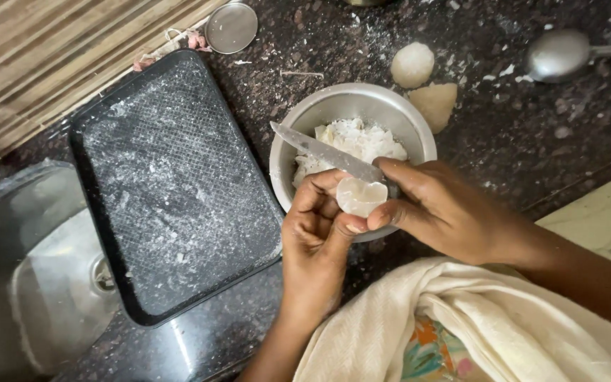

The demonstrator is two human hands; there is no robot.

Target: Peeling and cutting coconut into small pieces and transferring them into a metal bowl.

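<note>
Nearest the camera, a cream woven cloth (503, 325) with a patch of coloured print was draped below both forearms. Just beyond it, the left hand (316, 237) was curled shut around a pale, rounded white chunk (359, 196), apparently coconut flesh, though that could not be told for certain; the chunk was pinched between the left thumb and bent fingers, over the near rim of the bowl. The right hand (440, 209) was closed on the handle of a long grey-bladed kitchen knife (323, 152), the handle being hidden within the grip. The blade's long axis was seen to run from the right hand up and to the left across the bowl, its edge laid against the far side of the chunk, so that the chunk lay just on the near side of the blade, touching it, between the two thumbs. A round steel bowl (298, 127) holding white shavings was set directly beneath. To the left lay a dark, flour-dusted rectangular tray (171, 184) beside a steel sink (30, 283). Farther off, two pale pieces (413, 65), a small round steel lid (231, 28) and a steel ladle (560, 53) rested on the speckled dark stone counter (532, 134).
</note>
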